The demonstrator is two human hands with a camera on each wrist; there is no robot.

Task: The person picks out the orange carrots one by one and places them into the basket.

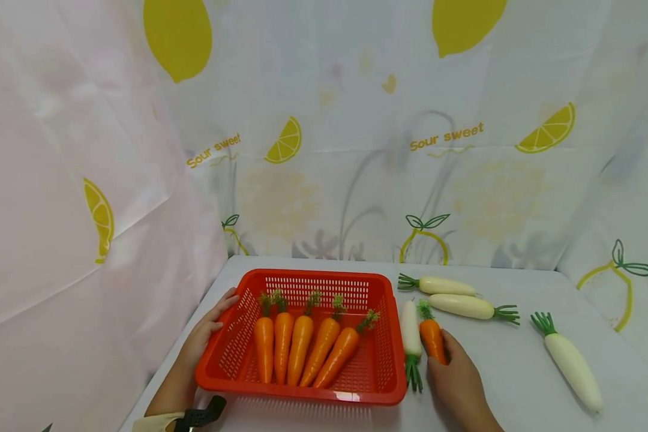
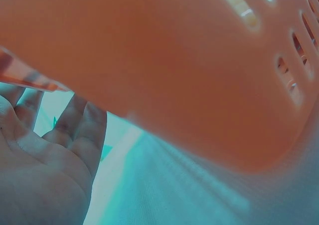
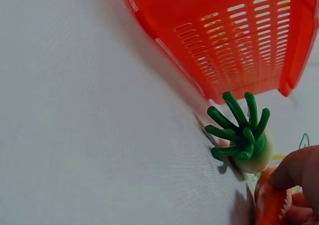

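Note:
My right hand (image 1: pixel 458 379) grips an orange carrot (image 1: pixel 432 339) by its lower part, its leafy top pointing away from me. In the right wrist view the thumb (image 3: pixel 294 169) presses on the carrot (image 3: pixel 271 205). Just left of it lies a white radish (image 1: pixel 411 330) with green stalks toward me, alongside the basket. The red basket (image 1: pixel 302 392) holds several carrots (image 1: pixel 301 345) side by side, tops toward the far wall. My left hand (image 1: pixel 201 337) touches the basket's left rim from outside with fairly straight fingers; in the left wrist view the basket wall (image 2: pixel 149 60) hides the fingertips.
Two white radishes lie behind the held carrot, one (image 1: pixel 447 285) beyond the other (image 1: pixel 461 306). Another radish (image 1: pixel 573 372) lies at the far right of the white table (image 1: pixel 518 360). Lemon-printed curtains (image 1: pixel 345 198) stand behind the table and along its sides.

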